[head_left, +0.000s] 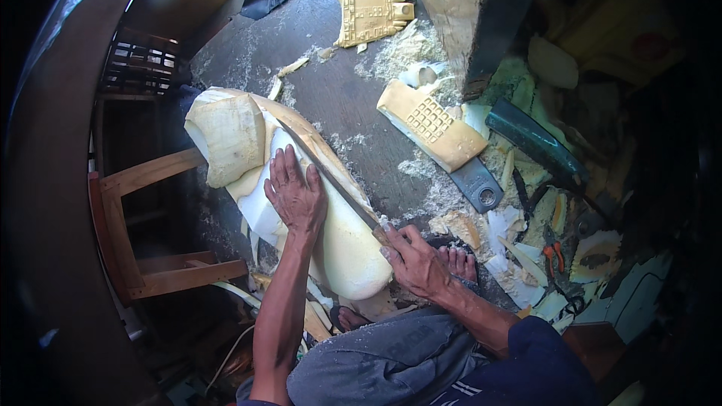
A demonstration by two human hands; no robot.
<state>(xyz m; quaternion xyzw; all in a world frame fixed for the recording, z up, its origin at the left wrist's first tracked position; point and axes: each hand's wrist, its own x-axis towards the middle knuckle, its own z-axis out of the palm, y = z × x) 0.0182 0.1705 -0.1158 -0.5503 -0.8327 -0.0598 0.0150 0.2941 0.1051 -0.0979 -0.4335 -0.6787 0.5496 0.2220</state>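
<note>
A long, rounded cream-and-white foam piece [350,256], shaped like a seat cushion, lies slantwise in front of me. A chunky, rough-cut foam block [224,139] sits at its far left end. Flat on the white foam lies my left hand [297,197], fingers stretched out. My right hand [420,263] is closed around the handle of a long, narrow knife [338,188]. The blade runs up and left along the foam's right side, past my left fingertips. Part of the handle is hidden by my fingers.
Yellowish moulded foam pieces with raised grids, one near [432,122] and one farther off [365,19], lie on the dark floor [301,37]. Foam scraps surround a dark green shell [534,143] and orange-handled pliers [555,257] at right. A wooden frame [154,169] stands left; my feet are close below.
</note>
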